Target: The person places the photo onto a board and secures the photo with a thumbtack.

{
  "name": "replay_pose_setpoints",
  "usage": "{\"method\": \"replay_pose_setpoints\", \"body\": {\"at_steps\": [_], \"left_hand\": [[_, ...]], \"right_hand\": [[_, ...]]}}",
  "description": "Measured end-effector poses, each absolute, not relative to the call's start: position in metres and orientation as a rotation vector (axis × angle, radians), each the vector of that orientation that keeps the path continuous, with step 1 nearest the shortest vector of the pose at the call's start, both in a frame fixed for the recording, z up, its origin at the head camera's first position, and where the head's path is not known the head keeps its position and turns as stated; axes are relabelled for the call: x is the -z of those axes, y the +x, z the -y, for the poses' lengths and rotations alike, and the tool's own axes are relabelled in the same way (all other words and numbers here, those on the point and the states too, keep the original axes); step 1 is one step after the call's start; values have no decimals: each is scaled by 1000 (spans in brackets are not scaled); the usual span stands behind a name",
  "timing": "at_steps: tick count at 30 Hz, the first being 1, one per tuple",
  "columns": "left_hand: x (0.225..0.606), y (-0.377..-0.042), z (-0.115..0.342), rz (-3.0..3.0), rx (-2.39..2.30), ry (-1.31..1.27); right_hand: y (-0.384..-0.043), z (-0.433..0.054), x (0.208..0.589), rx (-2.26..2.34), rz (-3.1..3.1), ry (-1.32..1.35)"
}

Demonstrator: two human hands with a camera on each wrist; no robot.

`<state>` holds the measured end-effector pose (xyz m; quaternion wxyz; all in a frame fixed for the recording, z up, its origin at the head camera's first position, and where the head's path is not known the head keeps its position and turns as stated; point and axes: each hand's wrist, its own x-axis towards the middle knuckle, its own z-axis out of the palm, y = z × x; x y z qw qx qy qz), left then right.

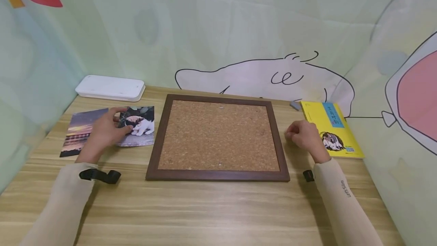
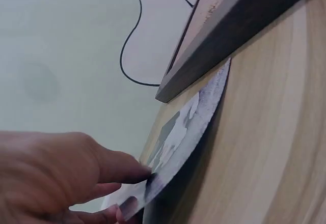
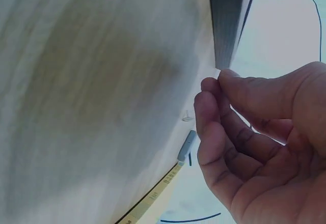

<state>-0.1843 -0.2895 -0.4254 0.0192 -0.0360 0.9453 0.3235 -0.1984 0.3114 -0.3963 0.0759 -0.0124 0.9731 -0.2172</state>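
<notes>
My left hand [image 1: 108, 131] pinches the left edge of a photo of a black-and-white cat [image 1: 145, 122], thumb on top and fingertips beneath. In the left wrist view that photo [image 2: 186, 132] bends, its near edge lifted off the table. A sunset photo [image 1: 82, 128] lies under and left of this hand. My right hand [image 1: 304, 134] is beside the right side of a cork board [image 1: 218, 136] with a dark brown frame. Its fingers [image 3: 209, 142] are loosely curled, thumb tip near the index fingertip, with nothing visible held.
A yellow booklet [image 1: 327, 124] with a blue label lies right of my right hand, a small grey block [image 1: 295, 105] at its far corner. Near the block is a small clear object [image 3: 188, 116]. A white case [image 1: 110, 87] stands at the back left, against the cloth wall [image 1: 218, 29].
</notes>
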Motion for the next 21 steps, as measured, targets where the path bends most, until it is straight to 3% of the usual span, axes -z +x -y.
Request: {"method": "replay_pose_setpoints", "body": {"at_steps": [12, 21], "left_hand": [[405, -180, 284, -2860, -1306, -285], [384, -177, 267, -2834, -1373, -215]], "right_hand": [[-200, -303, 390, 726, -3015, -78], [-199, -287, 377, 811, -3018, -95]]}}
